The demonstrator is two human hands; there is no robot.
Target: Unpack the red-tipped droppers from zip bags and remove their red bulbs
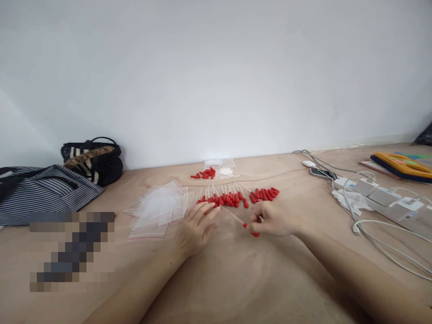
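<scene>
My right hand (272, 219) is closed, thumb and fingers pinched at the red end of a thin pale stick (232, 216). A red cap-like piece (255, 234) shows just under those fingers. The stick slants up and left toward my left hand (198, 227), whose fingers lie stretched out over the near edge of a row of sticks; whether they touch the stick's far end I cannot tell. Beyond both hands, several pale sticks with red ends (231, 199) lie side by side. More red pieces (265, 194) lie in a group above my right hand.
Clear zip bags (151, 209) lie left of the sticks. Loose red pieces (205, 173) and another clear bag (224, 167) are near the wall. At right are a power strip (381, 198) with chargers, cables and a yellow-edged case (405, 165). A striped bag (50, 191) sits at left.
</scene>
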